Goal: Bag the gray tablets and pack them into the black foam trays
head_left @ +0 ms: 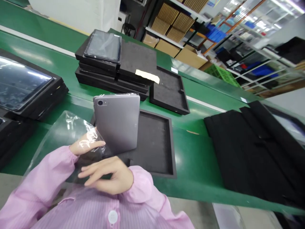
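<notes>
Standing tilted over the black tray [156, 140]: grey tablet [116, 124] — likely stiff, slick, fragile; best held by edges. Left hand [87, 143] pinches its left edge (clear film [62, 130] drapes there) — right hand [111, 175] near, fingers loosely curled, apparently holding nothing.

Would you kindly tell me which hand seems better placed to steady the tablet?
Probably the left: the left hand is already at the left edge of the tablet, while the right hand appears below it in view, not gripping it.
</notes>
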{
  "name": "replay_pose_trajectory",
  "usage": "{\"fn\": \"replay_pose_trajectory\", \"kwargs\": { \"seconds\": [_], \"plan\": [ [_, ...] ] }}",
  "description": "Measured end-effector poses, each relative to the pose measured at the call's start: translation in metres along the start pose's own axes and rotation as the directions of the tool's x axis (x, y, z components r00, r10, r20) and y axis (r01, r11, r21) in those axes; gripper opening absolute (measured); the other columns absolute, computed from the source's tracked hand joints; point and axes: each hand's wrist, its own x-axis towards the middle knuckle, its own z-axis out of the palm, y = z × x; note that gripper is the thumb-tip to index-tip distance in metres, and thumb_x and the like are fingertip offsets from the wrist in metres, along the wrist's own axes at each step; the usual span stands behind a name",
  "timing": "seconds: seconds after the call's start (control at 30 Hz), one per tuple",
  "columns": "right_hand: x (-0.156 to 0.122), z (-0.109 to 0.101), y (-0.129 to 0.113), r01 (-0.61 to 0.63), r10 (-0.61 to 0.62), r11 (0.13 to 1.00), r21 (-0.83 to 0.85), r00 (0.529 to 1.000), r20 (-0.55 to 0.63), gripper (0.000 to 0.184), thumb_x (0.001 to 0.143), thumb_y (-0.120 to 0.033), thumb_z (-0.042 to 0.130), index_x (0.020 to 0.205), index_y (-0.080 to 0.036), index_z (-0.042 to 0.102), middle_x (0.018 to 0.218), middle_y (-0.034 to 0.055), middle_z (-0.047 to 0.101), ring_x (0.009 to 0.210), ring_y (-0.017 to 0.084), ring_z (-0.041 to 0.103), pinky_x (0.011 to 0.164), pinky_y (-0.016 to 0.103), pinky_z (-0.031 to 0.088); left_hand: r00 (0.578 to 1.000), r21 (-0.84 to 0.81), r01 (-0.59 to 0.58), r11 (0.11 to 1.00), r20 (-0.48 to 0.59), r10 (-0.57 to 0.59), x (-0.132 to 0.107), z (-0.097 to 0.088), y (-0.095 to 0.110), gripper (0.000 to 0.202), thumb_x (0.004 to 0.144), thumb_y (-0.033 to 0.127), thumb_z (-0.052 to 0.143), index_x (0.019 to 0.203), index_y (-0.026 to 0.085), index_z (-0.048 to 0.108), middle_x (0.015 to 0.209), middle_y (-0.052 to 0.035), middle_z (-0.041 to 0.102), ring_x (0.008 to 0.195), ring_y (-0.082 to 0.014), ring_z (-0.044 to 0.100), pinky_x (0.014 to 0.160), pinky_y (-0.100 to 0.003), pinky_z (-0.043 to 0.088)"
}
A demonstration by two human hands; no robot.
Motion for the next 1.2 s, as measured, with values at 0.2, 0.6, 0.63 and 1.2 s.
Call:
{"fn": "replay_pose_trajectory", "kwargs": {
  "seconds": [0.2,0.6,0.63,1.2],
  "plan": [
    [-0.015,-0.075,-0.007,-0.349,0.070,0.919,-0.181,0.597,-0.799,0.015,0.087,-0.029,0.067,0.099,-0.021,0.074,0.103,0.0075,0.077,0.099,0.021,0.074,0.089,0.036,0.061,0.995,-0.017,0.083,0.996,-0.055,-0.084,0.003,-0.003,-0.005,0.073,0.066,0.036,0.084,0.128,0.017,0.050,0.135,-0.0152,0.063,0.126,-0.0310,0.059,0.110,-0.042,0.047],
    [-0.053,-0.100,0.026,-0.670,0.491,0.742,0.036,0.505,-0.710,0.046,0.075,-0.057,0.067,0.091,-0.014,0.071,0.086,0.0084,0.076,0.078,0.023,0.070,0.071,0.033,0.055,0.955,0.129,0.132,0.983,-0.284,-0.091,0.001,-0.006,-0.005,0.066,0.053,0.052,0.088,0.103,0.015,0.065,0.111,-0.0126,0.074,0.107,-0.0331,0.068,0.096,-0.043,0.055],
    [-0.058,-0.104,0.019,-0.667,0.487,0.744,0.051,0.489,-0.724,0.050,0.075,-0.060,0.065,0.091,-0.013,0.071,0.083,0.0087,0.076,0.075,0.023,0.069,0.068,0.033,0.055,0.948,0.114,0.121,0.986,-0.309,-0.081,0.000,-0.006,-0.004,0.064,0.055,0.055,0.087,0.100,0.015,0.066,0.109,-0.0122,0.075,0.105,-0.0319,0.068,0.095,-0.041,0.055],
    [-0.132,-0.185,-0.106,-0.923,-0.093,0.262,-0.281,0.266,-0.959,0.027,0.070,-0.039,0.066,0.077,-0.014,0.074,0.069,0.0078,0.070,0.068,0.025,0.065,0.067,0.034,0.047,0.938,-0.174,0.078,0.982,-0.322,-0.131,-0.002,0.025,-0.017,0.042,0.065,0.039,0.086,0.096,0.016,0.069,0.105,-0.0037,0.076,0.105,-0.0236,0.066,0.088,-0.027,0.053]
  ]
}}
